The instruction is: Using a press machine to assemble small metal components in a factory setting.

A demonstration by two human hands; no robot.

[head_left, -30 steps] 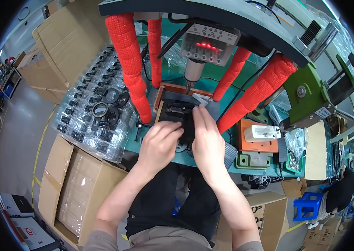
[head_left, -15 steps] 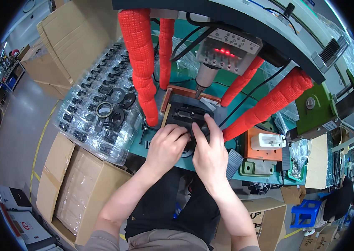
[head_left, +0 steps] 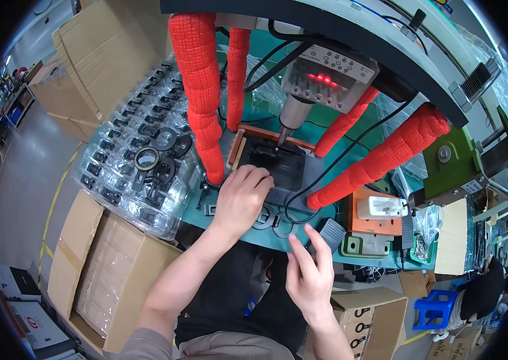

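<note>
A flat black plastic part (head_left: 287, 173) lies in the framed work holder (head_left: 309, 180) beneath a press head. The metal driver tip (head_left: 282, 139) of the head points down at the part's far side, by a raised black piece. At the part's near left edge is my left hand (head_left: 242, 201), its fingers curled together and their tips hidden; what they pinch is not visible. My right hand (head_left: 311, 273) is off the work holder, nearer to me, above the bench's front edge, with index finger and thumb apart and nothing visible between them. Close ahead of it lie grey rings (head_left: 286, 227).
Red-wrapped posts (head_left: 203, 96) surround the work holder, and a black cable (head_left: 356, 141) loops past its right. Clear trays (head_left: 116, 162) of small black parts stand left. An orange block (head_left: 377, 223) and grey pedal-like piece (head_left: 329, 234) sit right. Open cartons (head_left: 116, 270) flank me.
My right hand has left the black part and drawn back toward me. The part's raised piece now sits farther away, under the driver tip. My left hand has stayed by the part.
</note>
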